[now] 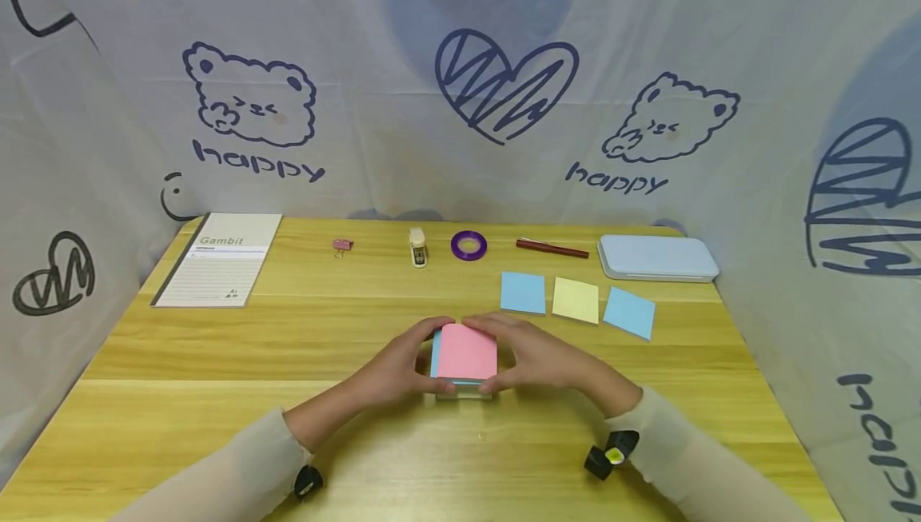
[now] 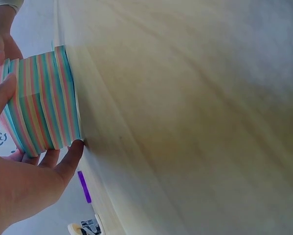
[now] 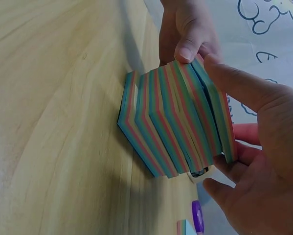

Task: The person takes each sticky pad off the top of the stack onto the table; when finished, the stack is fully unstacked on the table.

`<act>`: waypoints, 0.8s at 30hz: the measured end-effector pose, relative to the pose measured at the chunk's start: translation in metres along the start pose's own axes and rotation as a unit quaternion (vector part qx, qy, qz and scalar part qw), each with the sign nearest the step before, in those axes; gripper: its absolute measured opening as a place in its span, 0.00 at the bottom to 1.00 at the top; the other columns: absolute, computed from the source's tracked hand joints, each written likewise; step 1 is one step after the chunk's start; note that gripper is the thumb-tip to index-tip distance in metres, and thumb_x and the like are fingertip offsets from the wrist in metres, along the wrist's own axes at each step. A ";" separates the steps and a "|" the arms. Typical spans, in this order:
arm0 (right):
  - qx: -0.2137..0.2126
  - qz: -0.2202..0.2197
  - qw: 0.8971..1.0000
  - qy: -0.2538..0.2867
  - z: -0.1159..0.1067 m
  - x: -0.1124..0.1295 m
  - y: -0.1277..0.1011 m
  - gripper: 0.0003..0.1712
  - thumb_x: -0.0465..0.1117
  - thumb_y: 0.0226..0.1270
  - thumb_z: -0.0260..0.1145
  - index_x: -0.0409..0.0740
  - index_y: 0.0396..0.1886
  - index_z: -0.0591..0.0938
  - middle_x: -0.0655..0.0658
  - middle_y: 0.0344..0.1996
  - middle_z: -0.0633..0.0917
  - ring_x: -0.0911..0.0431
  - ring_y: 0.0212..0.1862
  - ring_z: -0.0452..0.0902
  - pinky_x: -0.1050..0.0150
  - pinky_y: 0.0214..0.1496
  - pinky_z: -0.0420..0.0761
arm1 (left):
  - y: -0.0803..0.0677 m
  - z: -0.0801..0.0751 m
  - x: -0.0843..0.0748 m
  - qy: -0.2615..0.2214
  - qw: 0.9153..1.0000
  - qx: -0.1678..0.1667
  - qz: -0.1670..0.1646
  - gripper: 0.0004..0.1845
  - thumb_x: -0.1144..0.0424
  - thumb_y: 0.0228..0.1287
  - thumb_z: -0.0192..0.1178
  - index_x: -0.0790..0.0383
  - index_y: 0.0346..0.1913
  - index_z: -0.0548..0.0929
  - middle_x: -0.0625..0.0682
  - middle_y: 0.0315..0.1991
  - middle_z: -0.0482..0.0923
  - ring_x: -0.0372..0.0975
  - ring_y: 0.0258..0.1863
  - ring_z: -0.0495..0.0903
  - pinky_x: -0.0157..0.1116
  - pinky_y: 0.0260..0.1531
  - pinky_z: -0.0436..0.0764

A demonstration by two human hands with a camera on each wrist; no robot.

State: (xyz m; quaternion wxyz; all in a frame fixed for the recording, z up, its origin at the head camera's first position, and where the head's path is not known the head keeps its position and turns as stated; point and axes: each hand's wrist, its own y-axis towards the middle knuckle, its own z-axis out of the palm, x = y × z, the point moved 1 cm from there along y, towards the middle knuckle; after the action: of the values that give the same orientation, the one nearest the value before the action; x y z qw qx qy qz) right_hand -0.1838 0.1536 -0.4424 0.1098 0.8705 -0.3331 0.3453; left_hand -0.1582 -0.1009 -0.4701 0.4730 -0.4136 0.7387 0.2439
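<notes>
Pale printed cloth (image 1: pixel 374 10) hangs behind our smooth, wood-grained table (image 1: pixel 252 354), on which we see a squared paper stack (image 1: pixel 468 352) near the middle, its striped pink, teal and yellow layers stepping unevenly. Our left grip (image 1: pixel 399 368) and right grip (image 1: pixel 536 356) pinch it from both sides, thumbs near, fingers far. Beyond lie three thin square notes (image 1: pixel 576 300) and a purple ring (image 1: pixel 456 246).
</notes>
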 end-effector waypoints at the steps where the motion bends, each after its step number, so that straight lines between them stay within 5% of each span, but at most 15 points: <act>1: 0.000 -0.001 1.000 0.003 0.000 0.001 0.000 0.57 0.55 0.57 0.81 0.43 0.80 0.63 0.43 0.75 0.70 0.46 0.75 0.65 0.43 0.74 0.69 | 0.000 0.000 0.000 0.000 1.000 0.000 0.000 0.47 0.61 0.57 0.79 0.60 0.76 0.64 0.56 0.75 0.67 0.56 0.78 0.59 0.61 0.75 0.60; 18: -0.016 0.041 0.999 -0.005 -0.009 -0.012 -0.017 0.54 0.55 0.59 0.79 0.47 0.81 0.64 0.42 0.77 0.67 0.42 0.78 0.59 0.37 0.77 0.62 | 0.001 0.001 -0.001 0.026 1.000 -0.003 -0.009 0.47 0.60 0.56 0.79 0.61 0.77 0.66 0.60 0.74 0.67 0.56 0.75 0.63 0.60 0.74 0.62; 24: -0.043 0.066 0.997 0.012 -0.018 -0.025 -0.034 0.52 0.48 0.59 0.80 0.50 0.80 0.65 0.43 0.75 0.70 0.43 0.75 0.65 0.37 0.73 0.68 | 0.001 0.001 -0.001 0.032 0.999 -0.002 -0.010 0.46 0.59 0.55 0.80 0.60 0.75 0.68 0.59 0.73 0.69 0.56 0.75 0.64 0.59 0.74 0.61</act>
State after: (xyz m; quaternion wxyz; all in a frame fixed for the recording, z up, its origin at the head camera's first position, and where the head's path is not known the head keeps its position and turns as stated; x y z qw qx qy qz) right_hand -0.1846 0.1997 -0.4445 0.1280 0.8367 -0.4031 0.3480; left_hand -0.1584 -0.0987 -0.4700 0.4503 -0.4294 0.7491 0.2276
